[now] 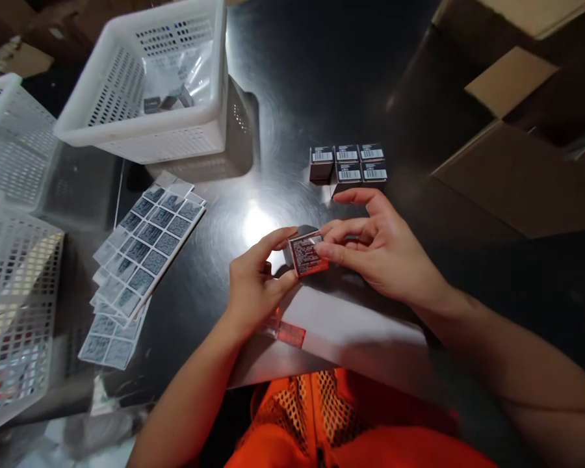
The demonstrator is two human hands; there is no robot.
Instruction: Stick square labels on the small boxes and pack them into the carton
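Note:
My left hand (253, 283) and my right hand (377, 250) together hold a small dark box (306, 253) just above the shiny metal table (283, 130). A red-edged printed label faces up on the box. My left thumb and forefinger pinch its left side. My right fingertips press on its right edge. Sheets of grey printed stickers (143, 250) lie fanned out to the left of my left hand. A cluster of several small dark boxes with barcode labels (347, 164) stands just beyond my right hand.
A white perforated basket (151, 84) with plastic-bagged items sits at the back left, two more white baskets (14, 273) at the far left. Brown cardboard boxes (517, 169) stand at the right. An orange mesh container (322, 416) is below the table edge.

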